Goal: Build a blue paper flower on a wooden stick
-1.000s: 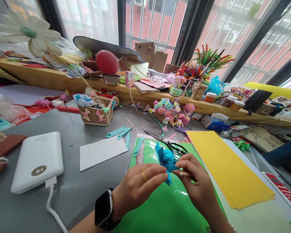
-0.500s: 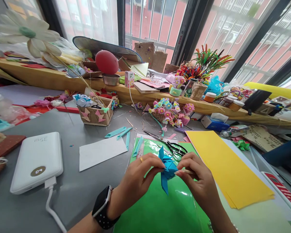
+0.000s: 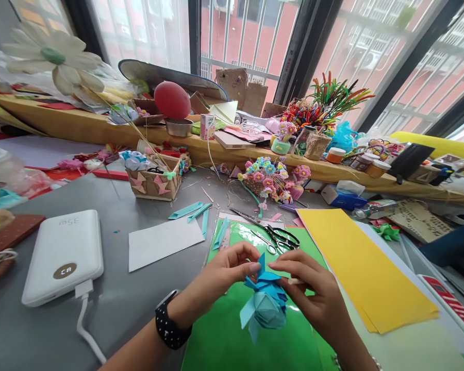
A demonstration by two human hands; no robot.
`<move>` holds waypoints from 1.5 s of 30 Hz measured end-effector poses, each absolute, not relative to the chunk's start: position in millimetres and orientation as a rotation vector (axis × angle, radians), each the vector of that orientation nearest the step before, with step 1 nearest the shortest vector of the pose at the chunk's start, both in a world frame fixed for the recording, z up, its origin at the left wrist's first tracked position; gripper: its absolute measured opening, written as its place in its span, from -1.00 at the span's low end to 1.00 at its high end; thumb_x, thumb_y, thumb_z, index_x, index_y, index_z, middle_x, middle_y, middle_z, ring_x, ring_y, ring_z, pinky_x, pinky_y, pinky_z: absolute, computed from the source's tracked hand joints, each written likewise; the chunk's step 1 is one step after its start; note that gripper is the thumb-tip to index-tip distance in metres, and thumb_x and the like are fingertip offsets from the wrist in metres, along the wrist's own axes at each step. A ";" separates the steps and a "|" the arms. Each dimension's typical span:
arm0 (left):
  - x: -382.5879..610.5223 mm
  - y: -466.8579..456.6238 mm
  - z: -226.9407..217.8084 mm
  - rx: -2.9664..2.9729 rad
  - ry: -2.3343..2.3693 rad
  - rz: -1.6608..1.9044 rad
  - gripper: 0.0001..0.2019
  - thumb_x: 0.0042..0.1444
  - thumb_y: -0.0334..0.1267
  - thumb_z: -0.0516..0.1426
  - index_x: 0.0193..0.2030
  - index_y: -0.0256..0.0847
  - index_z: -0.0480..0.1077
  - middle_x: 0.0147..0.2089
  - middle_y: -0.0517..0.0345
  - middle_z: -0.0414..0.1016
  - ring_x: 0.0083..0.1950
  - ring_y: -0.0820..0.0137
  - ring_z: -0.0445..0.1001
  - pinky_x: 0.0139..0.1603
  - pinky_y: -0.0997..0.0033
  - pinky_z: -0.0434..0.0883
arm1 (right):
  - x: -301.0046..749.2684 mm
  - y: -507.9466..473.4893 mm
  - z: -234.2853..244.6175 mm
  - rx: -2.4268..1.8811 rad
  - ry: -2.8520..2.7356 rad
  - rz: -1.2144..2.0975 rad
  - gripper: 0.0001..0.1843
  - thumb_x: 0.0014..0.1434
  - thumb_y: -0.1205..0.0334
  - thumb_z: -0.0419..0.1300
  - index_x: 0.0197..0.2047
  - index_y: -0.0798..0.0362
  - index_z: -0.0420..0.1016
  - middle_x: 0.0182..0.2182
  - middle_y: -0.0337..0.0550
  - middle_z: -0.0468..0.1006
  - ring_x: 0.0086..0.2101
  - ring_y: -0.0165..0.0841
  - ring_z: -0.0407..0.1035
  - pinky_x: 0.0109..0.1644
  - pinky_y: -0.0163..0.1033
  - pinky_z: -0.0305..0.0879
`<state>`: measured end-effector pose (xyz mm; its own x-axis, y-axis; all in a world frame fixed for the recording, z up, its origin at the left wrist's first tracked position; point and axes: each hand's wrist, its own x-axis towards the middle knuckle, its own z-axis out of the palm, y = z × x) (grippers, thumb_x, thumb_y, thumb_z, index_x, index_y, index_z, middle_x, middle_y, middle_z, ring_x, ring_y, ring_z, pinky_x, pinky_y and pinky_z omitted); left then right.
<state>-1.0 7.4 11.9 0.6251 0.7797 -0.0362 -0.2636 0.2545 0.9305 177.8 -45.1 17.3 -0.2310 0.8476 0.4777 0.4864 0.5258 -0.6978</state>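
A folded blue origami flower, light blue at its front and deeper blue behind, is held above the green mat. My left hand pinches its upper blue petal between thumb and index finger. On the right side, my right hand grips the flower, its index finger reaching toward the same petal. A pale thin stick, seemingly wooden, is tucked in the right fingers; its far end is hidden. Just beyond the hands lie black-handled scissors and small silver scissors.
Folded light-blue paper strips lie by a white paper sheet. Yellow paper covers the right side. A white power bank with a cable is at left. Behind stand a decorated cardboard box and a bunch of small craft flowers.
The flower has been turned so its light-blue front shows and hangs lower. My left fingers have shifted to the upper petal; the right index finger has stretched toward it.
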 end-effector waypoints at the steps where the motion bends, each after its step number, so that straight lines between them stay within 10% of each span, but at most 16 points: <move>1: -0.5 7.2 11.6 1.098 0.566 0.758 -0.79 -0.08 -0.21 0.25 -0.40 -0.27 0.32 -0.50 0.33 0.29 -0.46 0.56 0.30 -0.39 0.57 0.25 | 177.0 -45.0 16.9 -1.094 -1.881 0.518 -0.80 0.14 0.37 0.06 -0.22 0.00 0.48 -0.34 -0.13 0.43 -0.46 -0.43 0.33 -0.59 -0.42 0.22; 9: -1.5 7.1 6.7 1.186 0.556 0.838 -0.51 0.03 0.19 -0.01 -0.08 -0.17 0.29 -0.06 0.04 0.38 -0.08 0.33 0.38 -0.15 0.38 0.34 | 170.8 -42.9 10.3 -1.313 -1.691 0.084 -0.89 0.14 0.32 0.10 -0.37 0.04 0.44 -0.41 -0.13 0.43 -0.43 -0.39 0.34 -0.59 -0.39 0.23; 12: -0.5 3.1 5.8 1.334 0.522 0.821 -0.38 -0.13 0.05 0.22 0.06 -0.10 0.16 0.03 0.01 0.30 -0.06 0.30 0.38 -0.08 0.32 0.35 | 168.2 -42.8 7.2 -1.332 -1.668 -0.038 -0.90 0.14 0.34 0.09 -0.37 0.04 0.42 -0.42 -0.13 0.43 -0.44 -0.40 0.33 -0.54 -0.37 0.25; 16: 1.4 -2.3 8.7 1.440 0.663 0.812 -0.40 -0.12 -0.26 0.28 0.07 -0.08 0.14 0.01 0.06 0.26 -0.10 0.37 0.40 -0.07 0.34 0.38 | 167.0 -44.0 7.2 -1.308 -1.656 0.045 -0.88 0.14 0.31 0.09 -0.34 0.05 0.46 -0.42 -0.12 0.43 -0.44 -0.40 0.34 -0.59 -0.39 0.21; 45: -6.0 7.0 14.4 1.197 0.687 0.718 -0.49 -0.19 -0.19 0.30 -0.05 -0.15 0.29 -0.15 0.13 0.39 -0.46 0.56 0.36 -0.51 0.61 0.26 | 176.0 -41.1 15.3 -1.207 -1.719 0.359 -0.86 0.11 0.33 0.12 -0.33 0.02 0.52 -0.42 -0.15 0.47 -0.44 -0.38 0.38 -0.53 -0.39 0.29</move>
<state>-6.0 7.0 14.4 0.5981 0.7961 -0.0922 -0.1263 0.2072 0.9701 176.0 -41.1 15.3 -0.0397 0.8423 0.5375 0.5569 0.4653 -0.6880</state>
